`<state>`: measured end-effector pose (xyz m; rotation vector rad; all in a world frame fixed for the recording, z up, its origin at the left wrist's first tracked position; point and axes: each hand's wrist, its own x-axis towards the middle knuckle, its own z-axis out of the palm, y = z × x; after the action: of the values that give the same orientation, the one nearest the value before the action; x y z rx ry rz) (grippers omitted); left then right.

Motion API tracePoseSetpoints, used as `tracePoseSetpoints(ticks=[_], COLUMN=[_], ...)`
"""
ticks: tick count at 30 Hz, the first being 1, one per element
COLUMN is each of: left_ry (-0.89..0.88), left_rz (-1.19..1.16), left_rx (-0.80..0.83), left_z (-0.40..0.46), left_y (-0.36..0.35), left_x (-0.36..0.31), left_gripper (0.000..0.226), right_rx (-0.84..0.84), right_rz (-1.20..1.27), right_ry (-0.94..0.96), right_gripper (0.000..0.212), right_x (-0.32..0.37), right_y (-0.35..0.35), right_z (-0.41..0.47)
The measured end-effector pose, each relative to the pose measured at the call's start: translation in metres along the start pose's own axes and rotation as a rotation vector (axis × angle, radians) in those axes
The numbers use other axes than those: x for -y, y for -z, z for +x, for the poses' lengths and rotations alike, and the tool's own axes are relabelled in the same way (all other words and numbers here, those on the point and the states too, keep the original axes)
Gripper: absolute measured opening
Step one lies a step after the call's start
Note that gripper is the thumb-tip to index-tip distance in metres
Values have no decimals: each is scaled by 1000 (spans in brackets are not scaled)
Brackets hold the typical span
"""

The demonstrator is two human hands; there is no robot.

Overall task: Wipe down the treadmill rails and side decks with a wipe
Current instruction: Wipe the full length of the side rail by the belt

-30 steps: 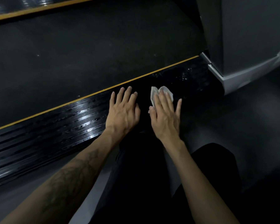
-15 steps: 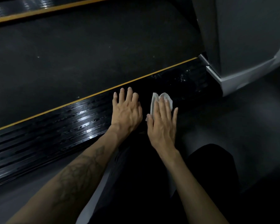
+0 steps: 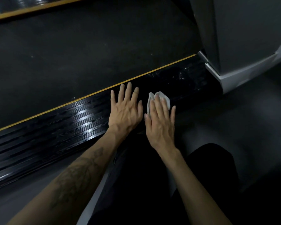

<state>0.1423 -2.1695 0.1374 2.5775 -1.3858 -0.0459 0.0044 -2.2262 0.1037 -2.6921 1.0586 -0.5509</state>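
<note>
We are pressing the wipe (image 3: 159, 99) flat onto the side deck (image 3: 68, 127), toward the deck's right end, short of the grey motor cover (image 3: 243, 46). It is lying crumpled and white under our right hand (image 3: 161, 125), whose fingers are stretching out straight and slightly spread over it, with only the wipe's far edge showing past the fingertips. Our left hand (image 3: 126, 111) is resting palm-down on the deck just beside the right one, its fingers also lying straight and a little apart, holding nothing. The deck is showing as a black ribbed strip, glistening with wet streaks to the left of our hands. A yellow line (image 3: 55, 109) is running along its far edge, bordering the dark belt (image 3: 88, 54). Our dark trouser legs (image 3: 144, 184) are showing below the forearms, over the grey floor (image 3: 234, 119).
</note>
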Motion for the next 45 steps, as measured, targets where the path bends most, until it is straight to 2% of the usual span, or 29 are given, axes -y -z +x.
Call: tracePoseSetpoints(ticks=[4, 10, 16, 22, 28, 33, 40, 45], left_ry=[-1, 8, 13, 17, 20, 26, 28, 27], left_rz=[8, 35, 46, 51, 56, 52, 40, 37], left_rx=[16, 2, -1, -4, -17, -17, -20, -27], left_z=[0, 0, 2, 3, 5, 7, 7, 7], left_y=[-1, 1, 0, -1, -2, -2, -1, -1], left_x=[-2, -6, -7, -8, -11, -12, -13, -14], left_gripper=[67, 69, 69, 69, 68, 68, 68, 68], right_rx=[28, -21, 46, -52, 15, -70, 13, -38], right_rz=[26, 21, 13, 1, 16, -20, 10, -6], right_ry=[79, -74, 90, -36, 139, -39, 103, -13], right_gripper=[58, 60, 60, 59, 57, 59, 59, 61], right_x=[-18, -12, -30, -24, -37, -35, -41, -38], right_y=[8, 3, 11, 6, 11, 10, 12, 12], right_z=[23, 6, 34, 16, 34, 12, 35, 19])
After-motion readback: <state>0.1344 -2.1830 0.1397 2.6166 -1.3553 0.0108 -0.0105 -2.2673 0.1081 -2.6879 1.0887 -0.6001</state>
